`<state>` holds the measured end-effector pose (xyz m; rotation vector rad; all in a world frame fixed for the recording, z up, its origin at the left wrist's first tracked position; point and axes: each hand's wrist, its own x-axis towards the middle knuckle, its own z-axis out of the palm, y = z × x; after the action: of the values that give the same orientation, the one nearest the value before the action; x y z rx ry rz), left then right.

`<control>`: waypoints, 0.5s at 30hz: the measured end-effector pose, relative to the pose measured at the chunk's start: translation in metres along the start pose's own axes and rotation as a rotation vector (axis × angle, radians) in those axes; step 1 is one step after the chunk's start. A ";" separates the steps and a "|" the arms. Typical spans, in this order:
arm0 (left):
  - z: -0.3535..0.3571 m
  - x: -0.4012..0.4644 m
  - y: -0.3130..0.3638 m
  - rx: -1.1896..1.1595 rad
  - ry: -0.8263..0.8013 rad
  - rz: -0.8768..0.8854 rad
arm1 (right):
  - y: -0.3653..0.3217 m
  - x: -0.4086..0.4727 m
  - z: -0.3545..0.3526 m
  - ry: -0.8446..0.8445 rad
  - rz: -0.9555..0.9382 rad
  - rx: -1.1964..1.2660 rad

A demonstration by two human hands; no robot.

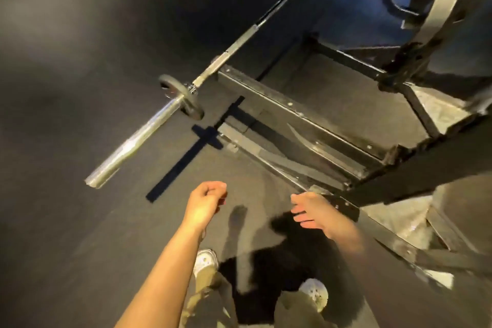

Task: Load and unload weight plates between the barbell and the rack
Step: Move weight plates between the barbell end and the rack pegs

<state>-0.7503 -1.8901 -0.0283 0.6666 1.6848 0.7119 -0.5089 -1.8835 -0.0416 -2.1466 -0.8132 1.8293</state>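
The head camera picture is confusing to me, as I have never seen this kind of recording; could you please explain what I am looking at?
There is no machine here: a person wears a camera on the head, looking forward and down, so you see their own arms and shoes from above. The left hand is loosely curled and holds nothing. The right hand has its fingers spread, near the corner of a black metal rack; the blur hides whether it touches. A steel barbell juts out from the rack above the dark floor, with one small weight plate on its sleeve. The outer sleeve is bare.
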 end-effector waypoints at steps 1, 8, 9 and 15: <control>-0.023 0.005 -0.002 -0.007 0.018 -0.013 | -0.012 0.002 0.024 -0.027 0.009 -0.031; -0.180 0.053 0.009 -0.026 0.153 -0.018 | -0.110 0.027 0.201 -0.175 -0.125 -0.302; -0.192 0.055 0.013 -0.024 0.159 -0.004 | -0.120 0.028 0.212 -0.186 -0.145 -0.306; -0.224 0.079 0.026 -0.047 0.141 -0.038 | -0.181 0.042 0.247 -0.118 -0.205 -0.239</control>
<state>-0.9840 -1.8401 -0.0173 0.5605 1.7990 0.7837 -0.7922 -1.7588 -0.0401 -2.0096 -1.2871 1.8458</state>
